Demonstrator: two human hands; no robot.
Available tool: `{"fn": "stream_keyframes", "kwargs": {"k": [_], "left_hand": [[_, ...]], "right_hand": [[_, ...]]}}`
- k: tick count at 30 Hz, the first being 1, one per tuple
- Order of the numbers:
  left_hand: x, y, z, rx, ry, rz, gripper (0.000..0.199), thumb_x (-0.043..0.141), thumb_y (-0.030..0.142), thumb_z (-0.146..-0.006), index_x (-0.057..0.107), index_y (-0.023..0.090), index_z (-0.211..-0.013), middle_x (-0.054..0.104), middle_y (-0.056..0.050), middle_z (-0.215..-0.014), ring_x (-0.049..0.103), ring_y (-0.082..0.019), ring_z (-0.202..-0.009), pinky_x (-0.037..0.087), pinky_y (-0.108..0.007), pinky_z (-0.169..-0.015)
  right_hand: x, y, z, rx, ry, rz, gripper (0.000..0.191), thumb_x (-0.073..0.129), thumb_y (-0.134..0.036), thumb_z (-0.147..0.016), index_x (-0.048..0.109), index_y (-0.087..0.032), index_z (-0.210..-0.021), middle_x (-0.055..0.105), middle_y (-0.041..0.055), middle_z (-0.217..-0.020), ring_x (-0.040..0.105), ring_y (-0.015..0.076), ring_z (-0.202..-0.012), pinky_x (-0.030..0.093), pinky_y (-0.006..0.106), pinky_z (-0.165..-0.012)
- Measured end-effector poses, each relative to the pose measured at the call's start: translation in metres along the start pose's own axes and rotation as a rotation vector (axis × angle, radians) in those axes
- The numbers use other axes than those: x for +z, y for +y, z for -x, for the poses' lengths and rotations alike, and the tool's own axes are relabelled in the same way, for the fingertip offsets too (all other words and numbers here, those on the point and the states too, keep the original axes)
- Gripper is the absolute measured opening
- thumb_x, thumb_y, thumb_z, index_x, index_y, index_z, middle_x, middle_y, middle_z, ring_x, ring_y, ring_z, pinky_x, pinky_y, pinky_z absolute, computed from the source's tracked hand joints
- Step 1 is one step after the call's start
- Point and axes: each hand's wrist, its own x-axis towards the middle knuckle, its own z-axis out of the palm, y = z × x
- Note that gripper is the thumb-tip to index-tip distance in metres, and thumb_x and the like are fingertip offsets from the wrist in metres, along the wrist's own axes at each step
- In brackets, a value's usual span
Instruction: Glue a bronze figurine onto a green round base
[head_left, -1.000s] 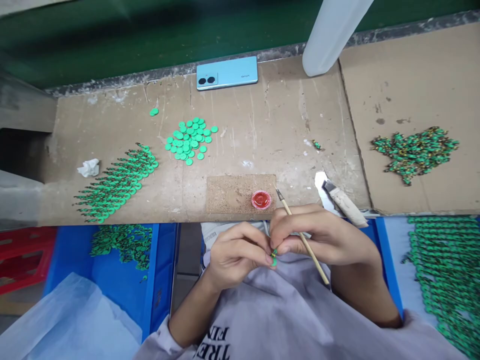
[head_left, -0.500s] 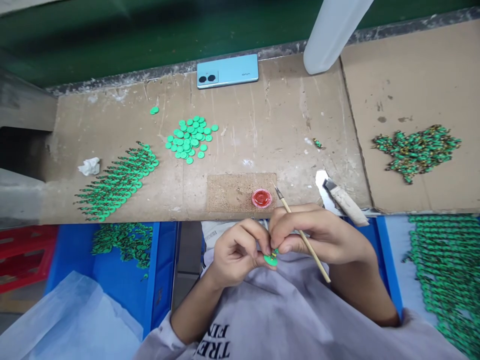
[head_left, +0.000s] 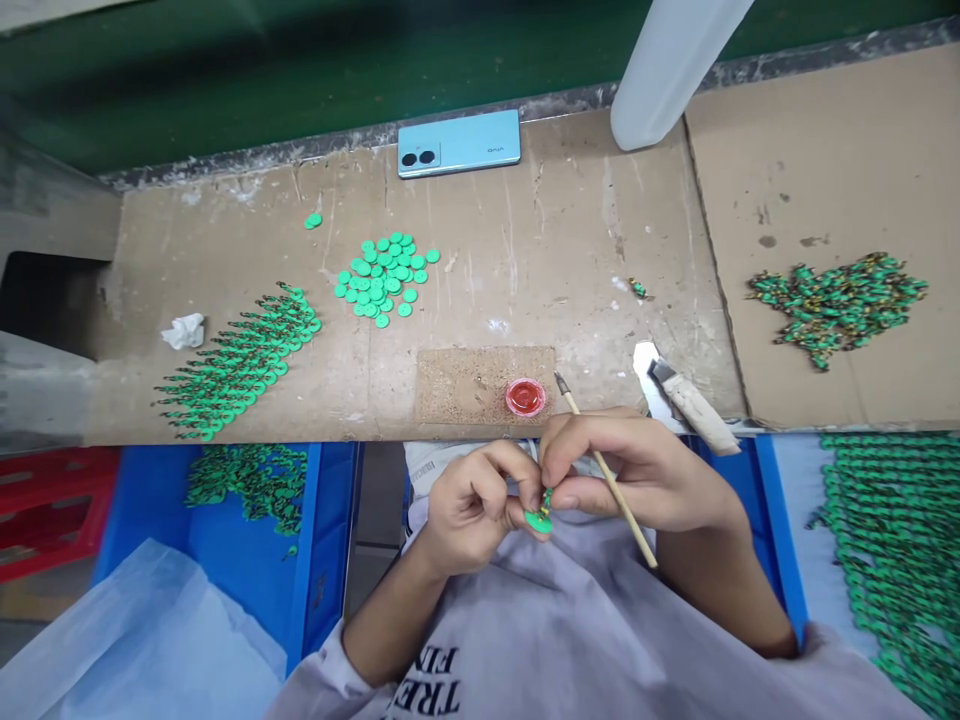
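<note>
Between thumb and fingers, my left hand [head_left: 480, 505] pinches a green disc [head_left: 538, 523] just below the table's front edge. My right hand [head_left: 630, 468] grips a small green and gold piece [head_left: 547, 500] that stands on the disc, its fingertips close to the left ones. A thin brush [head_left: 615, 490] also rests in my right hand, its dark tip pointing up and away. Beyond the hands, a small dish of red liquid [head_left: 525, 397] sits on a cork-like board [head_left: 457, 385].
Green discs [head_left: 386, 275] lie heaped at centre left, beside rows of assembled pieces [head_left: 244, 365]. A phone [head_left: 459, 144] lies at the back. A wrapped blade [head_left: 697, 405] is at the front right; small green-gold pieces [head_left: 840, 300] are piled farther right. Blue bins [head_left: 322, 540] stand below.
The small piece now shows more upright above the disc between my fingertips. The brush has shifted slightly, and the whole view has moved a little.
</note>
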Motion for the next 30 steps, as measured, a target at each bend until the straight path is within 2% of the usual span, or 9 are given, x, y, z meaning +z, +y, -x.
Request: {"fn": "stream_keyframes", "kwargs": {"k": [7, 16, 30], "left_hand": [[-0.0003, -0.0027, 0.0009, 0.019, -0.008, -0.01, 0.037, 0.069, 0.009, -0.096, 0.04, 0.02, -0.075, 0.064, 0.0, -0.087, 0.067, -0.01, -0.074, 0.058, -0.018, -0.062], [0.001, -0.0003, -0.0039, 0.005, -0.01, 0.004, 0.035, 0.075, 0.013, -0.093, 0.045, 0.019, -0.077, 0.064, 0.001, -0.084, 0.067, -0.01, -0.075, 0.06, -0.021, -0.068], [-0.0003, -0.0014, -0.0043, 0.01, 0.013, 0.015, 0.037, 0.079, 0.017, -0.091, 0.045, 0.019, -0.075, 0.065, 0.0, -0.08, 0.071, -0.013, -0.074, 0.06, -0.023, -0.069]], "right_hand": [[0.0007, 0.0007, 0.0007, -0.003, 0.023, -0.012, 0.016, 0.07, -0.032, -0.102, 0.069, -0.017, -0.097, 0.073, 0.0034, -0.084, 0.068, 0.0134, -0.076, 0.054, 0.024, -0.069], [0.0035, -0.0028, 0.0023, -0.016, 0.048, 0.046, 0.017, 0.069, -0.034, -0.103, 0.067, -0.019, -0.097, 0.07, 0.0024, -0.083, 0.065, 0.0135, -0.073, 0.052, 0.025, -0.066], [0.0064, -0.0061, 0.0013, -0.078, 0.045, 0.106, 0.01, 0.07, -0.027, -0.102, 0.064, -0.02, -0.097, 0.07, -0.0002, -0.083, 0.064, 0.0106, -0.073, 0.05, 0.022, -0.066]]}}
